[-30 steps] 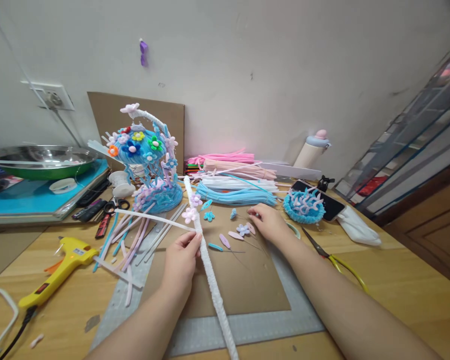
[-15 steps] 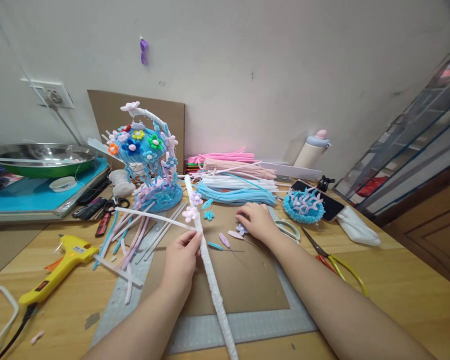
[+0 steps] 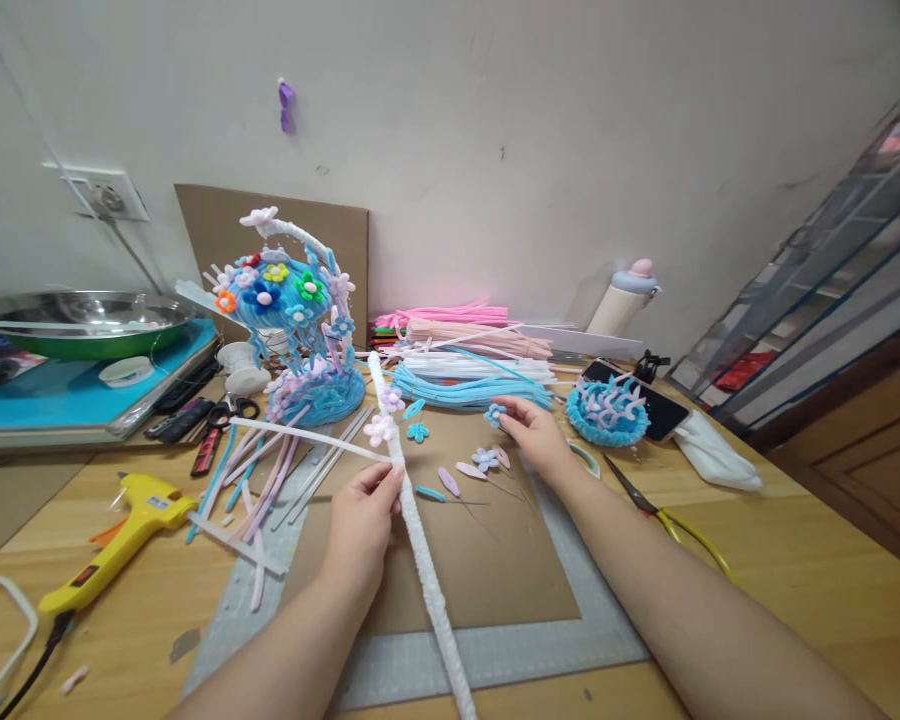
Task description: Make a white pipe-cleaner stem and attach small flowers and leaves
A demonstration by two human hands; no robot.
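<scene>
My left hand [image 3: 366, 515] is closed around a long white wrapped stem [image 3: 429, 570], which leans away from me and carries pink flowers [image 3: 381, 430] near its top. A white strip [image 3: 307, 434] runs leftward from the spot my fingers pinch. Between the fingertips of my right hand [image 3: 536, 435] is a small blue flower [image 3: 494, 414], raised above the cardboard [image 3: 495, 575]. On that cardboard lie a lilac flower [image 3: 485, 459], pink and lilac petals [image 3: 470, 470], a blue flower [image 3: 418, 431] and a blue petal on a wire [image 3: 430, 493].
A yellow glue gun [image 3: 131, 530] lies at the left, beside loose pipe cleaners. Behind stands a decorated blue flower piece [image 3: 292, 290]. Bundles of pipe cleaners [image 3: 472, 388] line the back. To the right are yellow-handled scissors [image 3: 671, 525], a phone [image 3: 667, 412] and a round blue piece [image 3: 607, 420].
My right hand has lifted the blue flower up and slightly away from the cardboard, uncovering the lilac flower and a pink petal. My left hand keeps its hold on the stem.
</scene>
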